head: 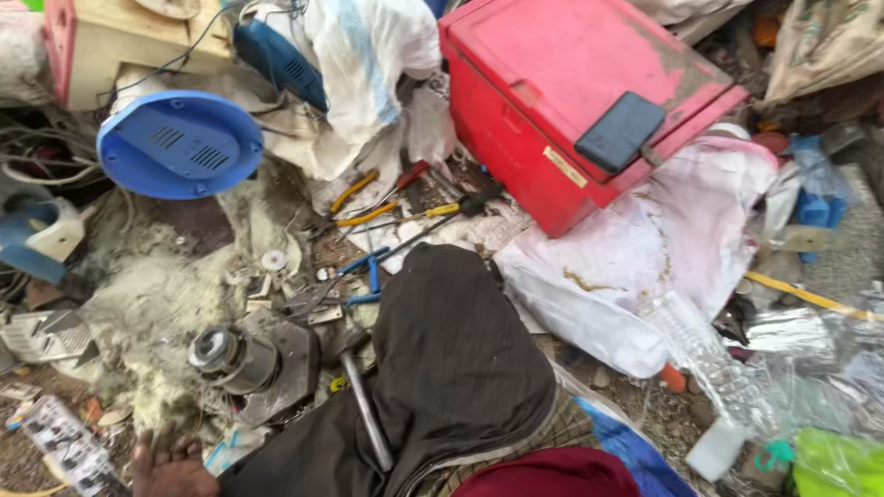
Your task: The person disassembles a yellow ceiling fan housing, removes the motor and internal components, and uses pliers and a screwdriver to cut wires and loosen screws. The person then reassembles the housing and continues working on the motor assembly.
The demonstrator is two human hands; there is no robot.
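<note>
Neither of my hands shows in the head view. My bent knee in dark trousers (451, 368) fills the lower middle, and my bare foot (170, 468) rests on the ground at the bottom left. A grey motor (230, 357) on a metal plate lies just left of the knee. A hammer with a metal shaft (364, 414) leans against my leg. Beyond the knee lie pliers with yellow handles (361, 204), a screwdriver with a yellow and black handle (456, 206) and a blue-handled tool (368, 272).
A red box (543, 101) with a dark flat case (620, 131) on its lid stands at the upper right. A round blue plastic base (180, 144) sits at the upper left. White cloth (645, 267), a clear plastic bottle (709, 368) and scattered scrap surround me.
</note>
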